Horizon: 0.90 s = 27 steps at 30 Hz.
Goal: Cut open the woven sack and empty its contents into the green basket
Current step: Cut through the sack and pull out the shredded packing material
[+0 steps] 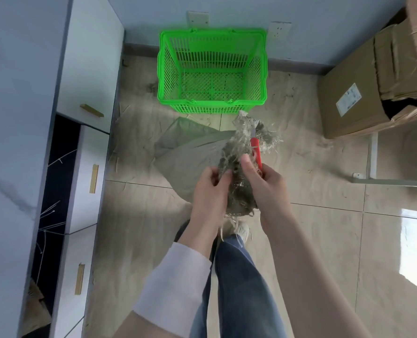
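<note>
I logged the woven sack lying on the tiled floor between the person's feet and the green basket, with its body slumped to the left and its gathered, frayed top raised in front of the person. The left hand gripped the frayed top from the left, fingers curled into the loose fibres. The right hand held the red-handled cutter, fingers wrapped round the handle and thumb extended upward against the fibres. The cutter's tip pointed away from the person and sat buried in the frayed bunch; I could not tell how much blade was exposed. Both hands sat just beside each other on the sack top. The green basket stood upright on the floor against the wall, just beyond the sack. A cardboard box stood to the right and white drawer fronts with brass handles to the left. Loose strands lay scattered over the floor
</note>
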Tool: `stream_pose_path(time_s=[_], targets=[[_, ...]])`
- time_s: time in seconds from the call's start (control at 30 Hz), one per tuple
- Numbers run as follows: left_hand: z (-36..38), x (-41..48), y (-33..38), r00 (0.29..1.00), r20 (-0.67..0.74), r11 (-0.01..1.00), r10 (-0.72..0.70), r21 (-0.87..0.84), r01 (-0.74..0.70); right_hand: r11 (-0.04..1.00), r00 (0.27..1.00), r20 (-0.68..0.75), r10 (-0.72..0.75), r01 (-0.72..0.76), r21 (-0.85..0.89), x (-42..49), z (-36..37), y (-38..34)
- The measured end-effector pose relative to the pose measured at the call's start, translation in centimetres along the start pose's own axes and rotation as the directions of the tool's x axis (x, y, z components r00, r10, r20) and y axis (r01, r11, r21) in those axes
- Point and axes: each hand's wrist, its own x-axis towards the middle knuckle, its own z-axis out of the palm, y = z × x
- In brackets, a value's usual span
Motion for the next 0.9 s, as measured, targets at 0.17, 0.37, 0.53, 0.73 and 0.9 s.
stream_pose_path(time_s=[0.17, 0.37, 0.53, 0.73, 0.9], targets=[[-0.3, -0.2, 0.4, 0.998, -0.051, 0.976, -0.042, -0.215, 0.03, 0.999, 0.993, -0.119, -0.026, 0.029, 0.021, -0.1, 0.2, 0.1], [-0.5, -0.7, 0.4, 0.993, -0.044, 0.985, 0.11, -0.126, -0.114, 0.997, 0.972, -0.219, -0.081, 0.075, -0.036, -0.3, 0.1, 0.0], [-1.6, -0.3, 0.8, 0.893, -0.072, 0.891, 0.443, 0.149, -0.43, 0.97, 0.955, -0.224, -0.193, 0.152, -0.19, -0.3, -0.3, -0.4], [-1.6, -0.7, 1.2, 0.839, -0.196, 0.862, 0.507, 0.137, -0.488, 0.98, 0.946, -0.288, -0.15, 0.104, -0.169, -0.8, 0.0, -0.8], [-2.3, -0.8, 1.2, 0.787, 0.159, 0.719, 0.595, 0.333, -0.611, 0.998, 0.975, -0.216, -0.056, 0.047, -0.045, -0.5, -0.3, -1.3]])
